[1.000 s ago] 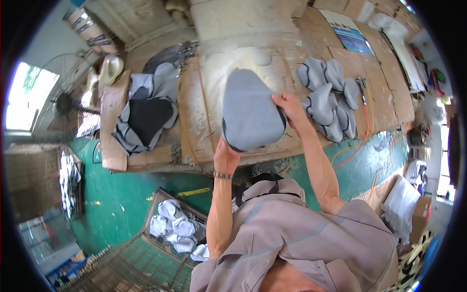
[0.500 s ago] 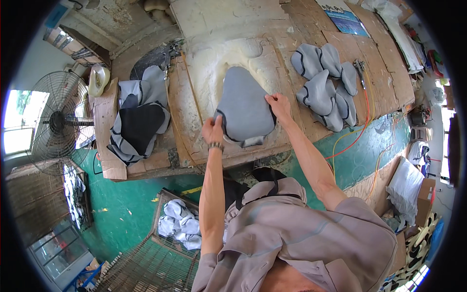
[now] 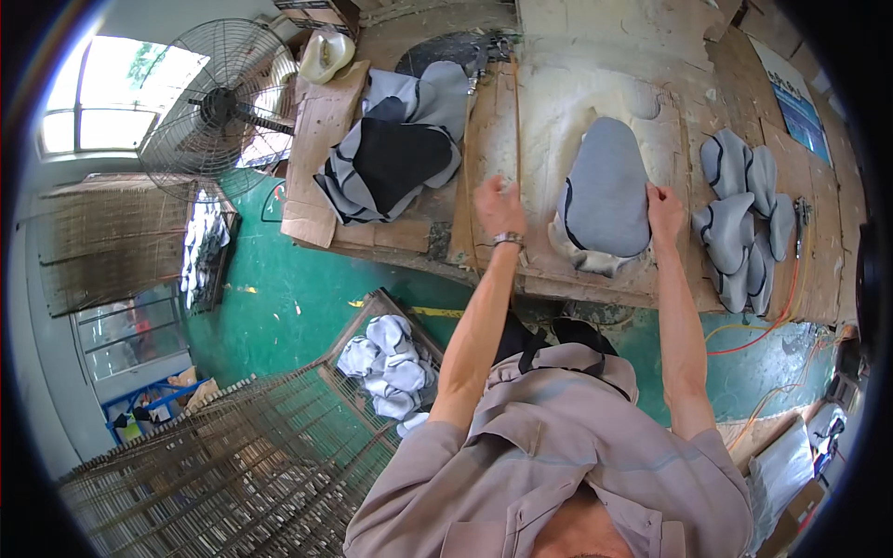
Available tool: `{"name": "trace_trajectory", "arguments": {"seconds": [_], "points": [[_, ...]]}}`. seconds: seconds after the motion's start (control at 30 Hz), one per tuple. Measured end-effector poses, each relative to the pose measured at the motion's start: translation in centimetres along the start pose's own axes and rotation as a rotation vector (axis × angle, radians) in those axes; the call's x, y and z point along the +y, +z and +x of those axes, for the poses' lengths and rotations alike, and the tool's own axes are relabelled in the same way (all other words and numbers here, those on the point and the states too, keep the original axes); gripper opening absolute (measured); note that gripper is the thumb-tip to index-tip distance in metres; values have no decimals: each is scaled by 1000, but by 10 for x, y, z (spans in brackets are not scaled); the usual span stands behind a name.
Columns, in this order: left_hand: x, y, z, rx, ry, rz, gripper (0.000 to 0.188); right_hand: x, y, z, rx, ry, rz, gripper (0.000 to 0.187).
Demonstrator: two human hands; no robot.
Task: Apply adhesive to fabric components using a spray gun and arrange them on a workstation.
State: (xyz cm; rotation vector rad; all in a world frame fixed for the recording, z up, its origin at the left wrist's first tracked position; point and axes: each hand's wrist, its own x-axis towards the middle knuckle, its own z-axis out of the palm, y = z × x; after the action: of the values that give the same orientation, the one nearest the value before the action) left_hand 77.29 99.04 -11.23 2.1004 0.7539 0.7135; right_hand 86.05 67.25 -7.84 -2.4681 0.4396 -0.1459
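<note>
A grey, seat-shaped fabric cover [image 3: 606, 191] with black edging lies on the foam-stained middle of the workbench, its wide end toward me. Pale, ragged material pokes out from beneath its near edge. My right hand [image 3: 664, 214] pinches the cover's right edge between thumb and fingers. Off to the left of the cover, and apart from it, my left hand [image 3: 499, 206] hovers over the bench with curled fingers. Whether anything small sits in those fingers cannot be made out. A watch [image 3: 508, 239] circles the left wrist.
On the bench, a pile of grey and black covers [image 3: 400, 158] lies left, and several finished-looking grey pieces [image 3: 744, 214] lie right. Beside them is an air gun [image 3: 802, 216] with an orange hose. A wire fan [image 3: 219, 107] and a wire cage [image 3: 270, 465] stand to the left.
My left hand has let go of the cover's left edge and moved away leftward. The right hand still grips the right edge. The whole view has swung left.
</note>
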Motion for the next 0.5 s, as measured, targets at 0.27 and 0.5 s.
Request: {"name": "trace_trajectory", "arguments": {"seconds": [0.27, 0.5], "points": [[-88, -133, 144, 517, -335, 452, 74, 12, -99, -75, 145, -109, 435, 23], [-129, -183, 190, 291, -208, 365, 40, -43, -91, -196, -358, -39, 549, 15]]}}
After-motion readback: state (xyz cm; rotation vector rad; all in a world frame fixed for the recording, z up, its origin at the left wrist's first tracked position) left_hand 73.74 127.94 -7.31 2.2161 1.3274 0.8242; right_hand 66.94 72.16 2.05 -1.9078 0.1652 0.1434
